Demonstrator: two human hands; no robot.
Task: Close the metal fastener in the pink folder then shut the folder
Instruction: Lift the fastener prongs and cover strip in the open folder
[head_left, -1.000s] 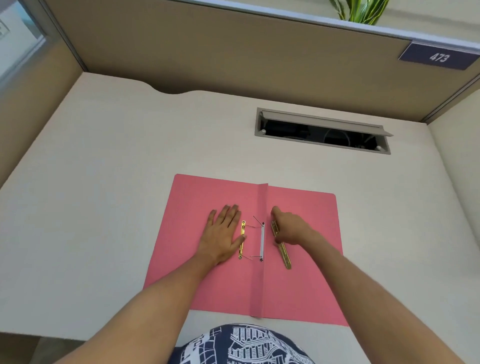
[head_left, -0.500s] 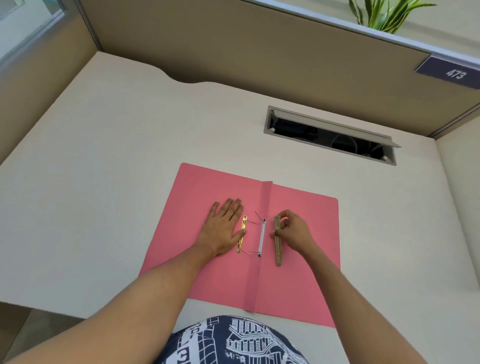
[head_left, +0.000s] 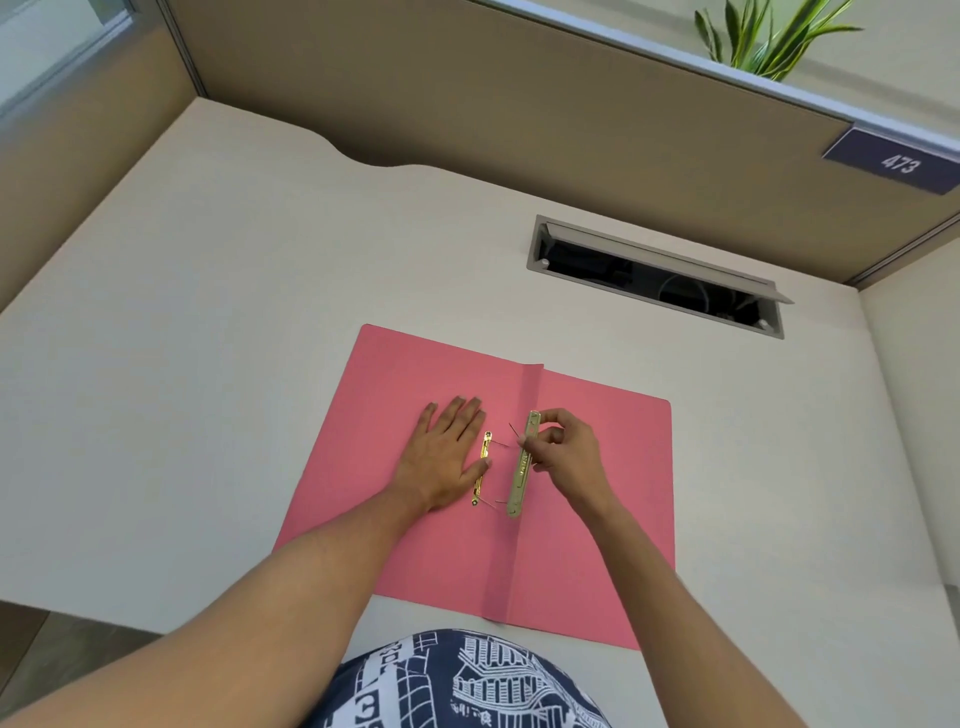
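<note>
The pink folder (head_left: 395, 395) lies open and flat on the desk. My left hand (head_left: 441, 457) presses flat on its left leaf, fingers spread, thumb against the gold base strip (head_left: 482, 467) of the fastener. Two thin prongs stick up beside the spine. My right hand (head_left: 563, 457) pinches the loose gold fastener bar (head_left: 522, 467) near its top end and holds it along the spine, over the prongs. I cannot tell whether the prongs pass through its holes.
A cable slot (head_left: 654, 278) with its lid raised is set into the desk behind the folder. Partition walls (head_left: 467, 104) enclose the desk at the back and left. A plant (head_left: 769, 36) and a number plate 473 (head_left: 896, 162) are at the upper right.
My right hand lifted the fastener bar from the right leaf and moved it left onto the spine, over the prongs. My left hand stayed pressed on the left leaf. The camera tilted slightly.
</note>
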